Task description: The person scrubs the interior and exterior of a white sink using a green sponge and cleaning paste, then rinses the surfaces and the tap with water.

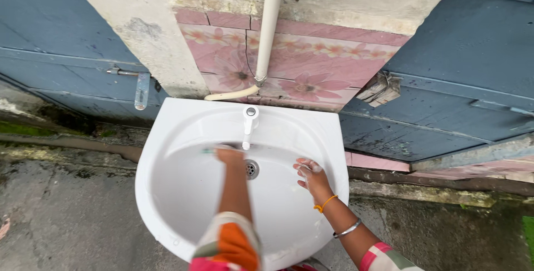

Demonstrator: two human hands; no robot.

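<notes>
Glossy white basin [183, 193] curves beneath both hands: left hand [229, 155] closed on something greenish and blurred under the tap [249, 126], soapy right hand [311, 175] loosely open beside.

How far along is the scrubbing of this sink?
Done: the rim of the sink looks white and clean. In hand: the left hand moves what seems a small brush, blurred, inside the basin under the tap, near the drain; the right hand, with foam on its fingers, rests on the basin's right side. Left: that foam is unrinsed, and no water is visibly running.
</notes>
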